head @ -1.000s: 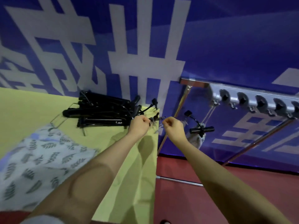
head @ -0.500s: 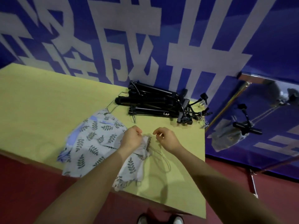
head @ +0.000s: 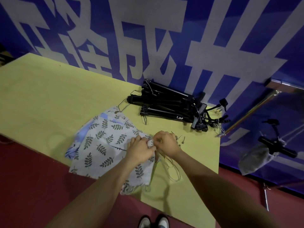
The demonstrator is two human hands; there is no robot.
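The leaf-print cloth point(head: 102, 145) lies spread on the near part of the yellow surface point(head: 57, 96), its lower corner hanging over the front edge. What has changed is at its right-hand edge. A second ago I had both hands up at the far corner, by the black tripods point(head: 167, 104). Half a second ago they were down over the cloth with a gap between them. Now that gap is gone. The left hand point(head: 139, 151) and right hand point(head: 166, 143) touch knuckle to knuckle over a bunched bit of the cloth's edge.

The left hand's fingers are curled tight and pinch that edge. The right hand is curled just as tight and seems to hold the wire hanger point(head: 172, 168) at one of its clips point(head: 181, 139), though the grip itself is hidden under the fingers. More clips stick out past its knuckles, and the hanger's thin loops trail toward me across the surface.

I read this as the switch from fetching the hanger to fastening the cloth into it. I cannot tell whether the clip has bitten yet.

Further out, another garment point(head: 255, 157) hangs on a black hanger against the blue banner point(head: 164, 38).
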